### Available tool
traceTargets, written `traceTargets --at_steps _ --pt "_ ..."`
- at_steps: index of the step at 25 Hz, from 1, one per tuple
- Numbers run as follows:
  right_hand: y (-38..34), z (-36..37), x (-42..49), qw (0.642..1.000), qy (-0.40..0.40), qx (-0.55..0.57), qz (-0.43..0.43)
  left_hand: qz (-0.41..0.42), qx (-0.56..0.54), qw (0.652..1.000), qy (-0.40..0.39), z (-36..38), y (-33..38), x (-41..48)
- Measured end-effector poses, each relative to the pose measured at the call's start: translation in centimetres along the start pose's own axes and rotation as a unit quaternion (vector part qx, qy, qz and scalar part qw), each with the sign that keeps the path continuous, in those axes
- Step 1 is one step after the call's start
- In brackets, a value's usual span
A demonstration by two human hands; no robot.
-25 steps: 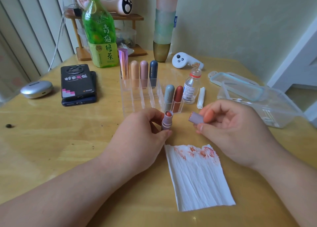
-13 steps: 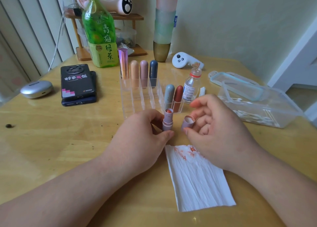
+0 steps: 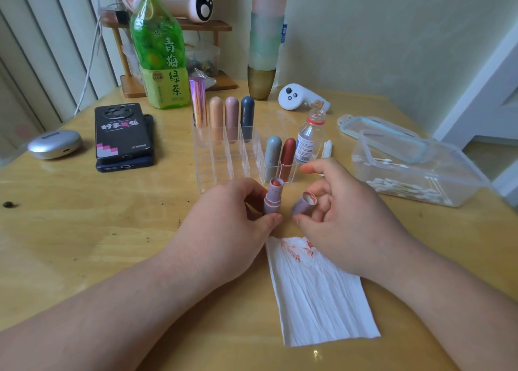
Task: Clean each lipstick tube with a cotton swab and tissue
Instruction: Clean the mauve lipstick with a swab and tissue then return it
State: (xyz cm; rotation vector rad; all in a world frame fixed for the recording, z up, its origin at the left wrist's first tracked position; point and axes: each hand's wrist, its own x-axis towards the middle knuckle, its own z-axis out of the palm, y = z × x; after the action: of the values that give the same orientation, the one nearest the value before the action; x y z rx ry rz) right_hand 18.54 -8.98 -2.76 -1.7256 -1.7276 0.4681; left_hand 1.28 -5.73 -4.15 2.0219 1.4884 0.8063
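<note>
- Your left grip (image 3: 232, 230) curls round open lipstick tube (image 3: 273, 198), upright, just past tissue (image 3: 322, 300).
- Your right grip (image 3: 344, 219) pinches cap (image 3: 304, 204), red smear inside.
- Loose hold: tube tips, red end marks surface (image 3: 84, 230).
- Cap may slip, roll away.

The left hand (image 3: 224, 230) and right hand (image 3: 344, 225) are bare. Behind them, the left forearm (image 3: 112, 309) and right forearm (image 3: 448, 300) are uncovered to the frame's edge. The thumbnails (image 3: 276, 219) are short and plain.
</note>
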Motion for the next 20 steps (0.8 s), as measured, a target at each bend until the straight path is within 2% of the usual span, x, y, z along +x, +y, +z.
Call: traceTargets --at_steps 2,4,6,9,16,20 --pt "0.0 -0.2 -0.2 1.000 0.003 -0.021 -0.006 0.003 0.000 1.000 0.000 0.0 0.0 0.0" --pt "-0.1 -0.9 -0.6 0.996 0.048 -0.067 -0.031 0.006 -0.015 1.000 0.005 -0.1 0.0 -0.1" --pt "-0.3 -1.5 -0.9 0.994 0.085 -0.064 -0.040 0.007 -0.034 0.999 0.013 -0.2 0.0 -0.2" --pt "-0.4 -1.5 -0.9 0.998 0.047 -0.029 -0.020 0.003 -0.060 0.998 0.019 -0.3 0.1 -0.3" --pt "-0.2 -1.1 -0.8 0.993 -0.024 -0.111 -0.044 -0.003 -0.075 0.997 0.021 -0.4 0.2 -0.4" --pt "-0.5 -1.2 -0.5 0.995 -0.041 -0.090 -0.005 -0.024 -0.130 0.990 0.043 -0.8 0.1 -0.5"
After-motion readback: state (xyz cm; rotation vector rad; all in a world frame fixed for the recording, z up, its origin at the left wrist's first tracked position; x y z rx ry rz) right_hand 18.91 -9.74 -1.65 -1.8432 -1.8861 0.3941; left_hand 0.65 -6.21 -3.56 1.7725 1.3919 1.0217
